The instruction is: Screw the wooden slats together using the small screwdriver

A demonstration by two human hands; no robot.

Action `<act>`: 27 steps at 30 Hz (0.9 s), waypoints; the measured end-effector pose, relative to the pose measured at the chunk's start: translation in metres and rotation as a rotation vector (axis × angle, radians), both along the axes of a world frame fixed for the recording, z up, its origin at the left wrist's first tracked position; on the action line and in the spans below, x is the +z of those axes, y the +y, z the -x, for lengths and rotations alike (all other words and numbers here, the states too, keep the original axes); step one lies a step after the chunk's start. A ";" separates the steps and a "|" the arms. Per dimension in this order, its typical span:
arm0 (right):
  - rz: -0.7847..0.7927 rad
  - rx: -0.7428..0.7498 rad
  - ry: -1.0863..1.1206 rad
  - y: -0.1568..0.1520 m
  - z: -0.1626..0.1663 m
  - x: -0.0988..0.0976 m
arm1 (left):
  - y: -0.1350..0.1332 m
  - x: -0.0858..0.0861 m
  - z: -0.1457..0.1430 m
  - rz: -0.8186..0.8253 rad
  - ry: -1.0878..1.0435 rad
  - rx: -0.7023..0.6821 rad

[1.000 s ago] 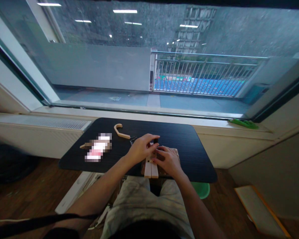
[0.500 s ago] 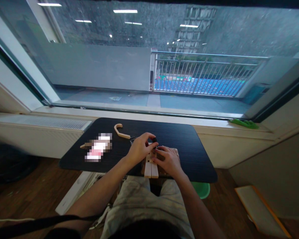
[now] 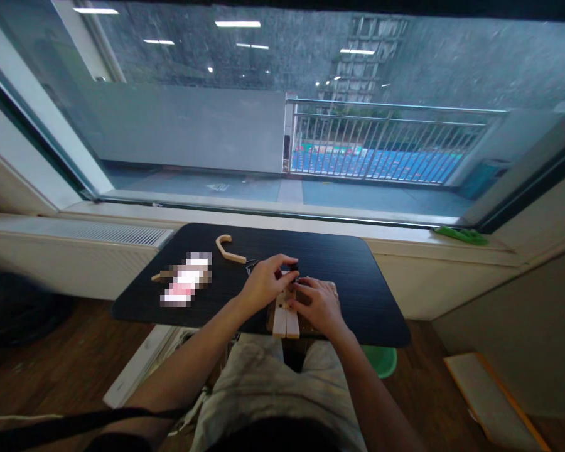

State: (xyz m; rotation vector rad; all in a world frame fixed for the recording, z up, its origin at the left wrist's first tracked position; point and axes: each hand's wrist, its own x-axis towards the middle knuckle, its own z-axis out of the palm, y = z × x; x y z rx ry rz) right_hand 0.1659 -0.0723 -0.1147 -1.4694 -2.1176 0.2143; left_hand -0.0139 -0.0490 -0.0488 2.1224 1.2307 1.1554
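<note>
Between the fingertips of my left hand (image 3: 262,282) is a small black knob-like piece (image 3: 292,268), held above two pale wooden strips (image 3: 285,322). The strips lie side by side, pointing toward me, and dark holes show in the wood. My right hand (image 3: 321,302) is curled over the strips, thumb and fingertips closed in just below the black piece; whatever they pinch is hidden. Under that hand a brown wooden block (image 3: 329,289) shows in part. Beyond my left hand lie several thin dark screws or nails (image 3: 250,266) and a curved wooden hook (image 3: 225,247).
All this is on a black tabletop (image 3: 358,276). A blurred-out packet (image 3: 186,279) with a wooden piece (image 3: 159,276) lies at its left. A green basin (image 3: 381,361) stands below the right edge. Behind are a radiator (image 3: 141,233) and a windowsill with a green cloth (image 3: 460,235).
The black piece is slightly lower between my left fingers, and the left index finger has straightened over its top. My right hand has stayed in place.
</note>
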 end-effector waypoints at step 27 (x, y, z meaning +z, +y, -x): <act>-0.001 -0.001 0.001 -0.001 0.001 0.002 | -0.003 0.003 0.001 0.045 0.062 -0.039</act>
